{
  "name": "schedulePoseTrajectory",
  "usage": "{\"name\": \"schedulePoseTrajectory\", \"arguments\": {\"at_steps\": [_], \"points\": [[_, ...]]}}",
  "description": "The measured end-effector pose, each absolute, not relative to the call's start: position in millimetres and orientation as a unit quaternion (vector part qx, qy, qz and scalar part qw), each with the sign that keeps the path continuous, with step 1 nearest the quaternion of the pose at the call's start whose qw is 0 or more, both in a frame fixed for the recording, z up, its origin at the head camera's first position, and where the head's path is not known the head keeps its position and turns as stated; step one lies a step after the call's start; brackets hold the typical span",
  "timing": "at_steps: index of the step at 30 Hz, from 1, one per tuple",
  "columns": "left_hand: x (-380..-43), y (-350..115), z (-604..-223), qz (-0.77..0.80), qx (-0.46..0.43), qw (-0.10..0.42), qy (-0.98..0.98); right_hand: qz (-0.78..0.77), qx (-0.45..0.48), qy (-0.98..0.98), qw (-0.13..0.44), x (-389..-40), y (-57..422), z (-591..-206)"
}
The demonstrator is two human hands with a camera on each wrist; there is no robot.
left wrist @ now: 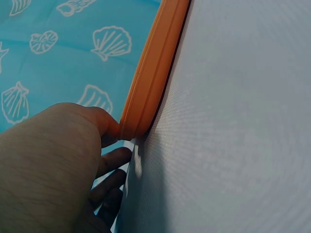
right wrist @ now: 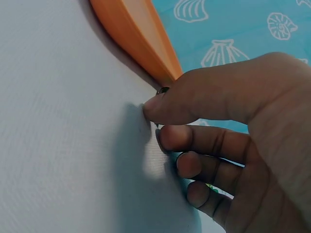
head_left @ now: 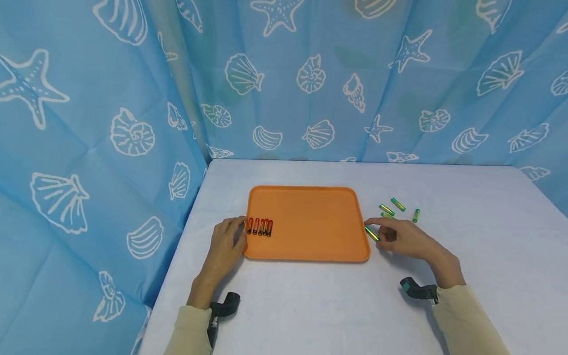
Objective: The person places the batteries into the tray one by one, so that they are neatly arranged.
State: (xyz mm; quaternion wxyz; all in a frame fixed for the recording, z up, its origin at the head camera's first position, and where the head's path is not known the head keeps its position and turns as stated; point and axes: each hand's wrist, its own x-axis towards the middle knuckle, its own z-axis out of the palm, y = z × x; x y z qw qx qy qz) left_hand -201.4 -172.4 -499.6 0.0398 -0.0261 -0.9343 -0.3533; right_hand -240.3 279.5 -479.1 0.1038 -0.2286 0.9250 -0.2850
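An orange tray lies on the table. Along its left side several red-and-black batteries stand in a row. At the tray's left edge is my left hand; its thumb touches the rim, and the other fingers hang loosely beside it in the left wrist view. Just outside the right rim, my right hand pinches a green battery with thumb and fingers. The right wrist view shows only a dark end of it, the rest hidden behind the thumb.
Several loose green batteries lie scattered on the white tablecloth, beyond and right of my right hand. A blue curtain with white shells and starfish hangs behind the table and along its left side.
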Motion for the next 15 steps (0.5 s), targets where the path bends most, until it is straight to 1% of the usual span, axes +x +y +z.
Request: {"name": "schedulePoseTrajectory", "arguments": {"at_steps": [7,15], "points": [[-202.3,-172.5,-497.9,-0.352,-0.020,0.034,-0.935,-0.285,-0.212,0.928,0.116,-242.2,277.6,-478.5],[-201.9,-171.1,-499.5,-0.350,-0.015,0.031,-0.936,-0.291,-0.180,0.934,0.104,-243.9,278.0,-483.5]]}}
